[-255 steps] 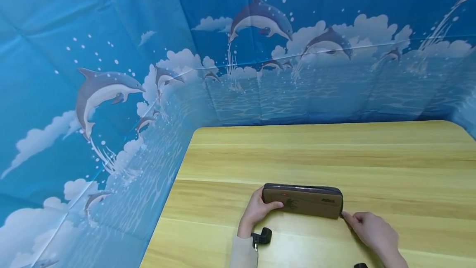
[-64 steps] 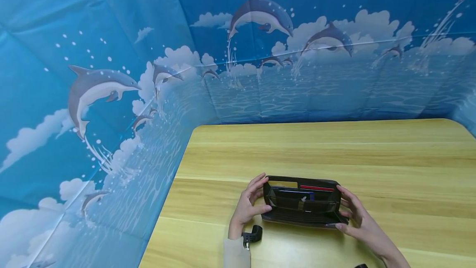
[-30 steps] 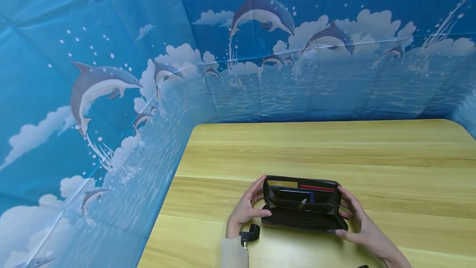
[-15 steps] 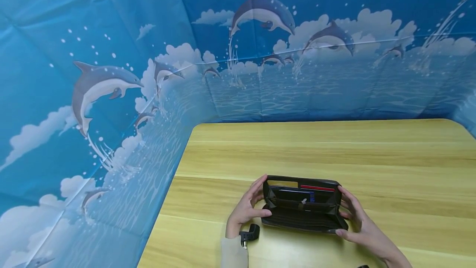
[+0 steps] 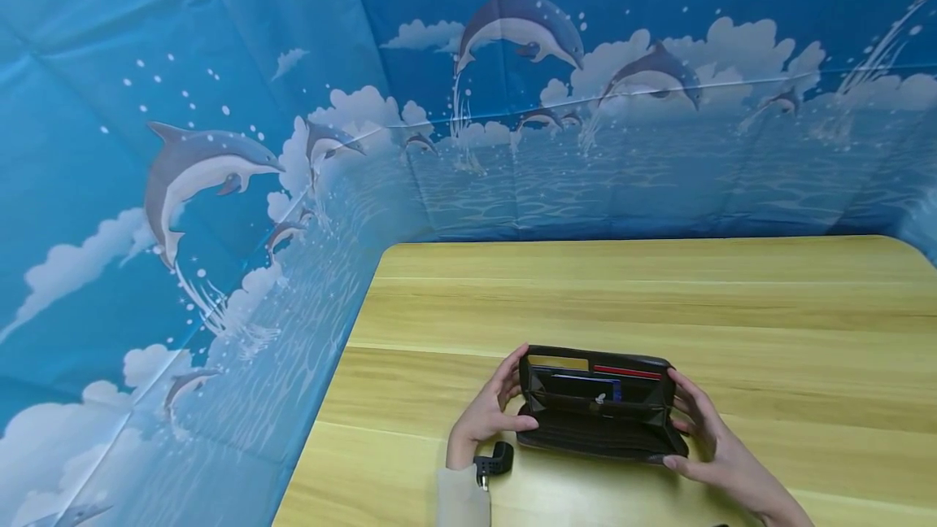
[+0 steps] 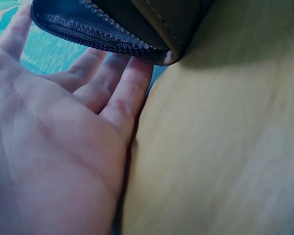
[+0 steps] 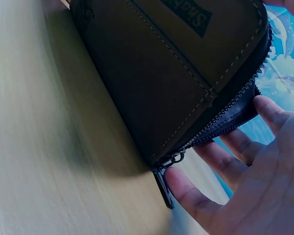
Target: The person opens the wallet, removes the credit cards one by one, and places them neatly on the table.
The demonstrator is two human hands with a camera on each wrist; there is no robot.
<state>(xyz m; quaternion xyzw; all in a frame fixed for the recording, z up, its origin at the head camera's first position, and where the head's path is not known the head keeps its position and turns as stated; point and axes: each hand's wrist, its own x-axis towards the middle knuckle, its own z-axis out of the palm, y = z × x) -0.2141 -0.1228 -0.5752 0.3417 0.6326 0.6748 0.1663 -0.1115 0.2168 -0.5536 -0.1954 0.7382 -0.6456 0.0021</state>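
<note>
A long brown zip-around wallet (image 5: 586, 421) is spread wide toward the head camera, its black lining showing. Upright in its back slots are a yellowish card (image 5: 559, 362), a red-edged card (image 5: 626, 372) and a blue card (image 5: 617, 389). My left hand (image 5: 485, 413) grips the left end, thumb on the front flap and fingers behind. At the other end my right hand (image 5: 708, 437) holds the wallet the same way. In the right wrist view, a zip pull (image 7: 164, 188) hangs at the lower corner, right by a fingertip, and the stitched outer face shows.
The wood-grain table (image 5: 629, 291) lies under the wallet and hands. Behind it and along its left side hangs a blue dolphin-print sheet (image 5: 351, 210). A black wrist camera (image 5: 494, 459) sits on my left wrist beside the beige sleeve (image 5: 464, 498).
At first the wallet was closed, with my right hand at its right corner near the zip. Since then it has been unzipped and spread; its front flap has tipped lower. The last second shows little movement.
</note>
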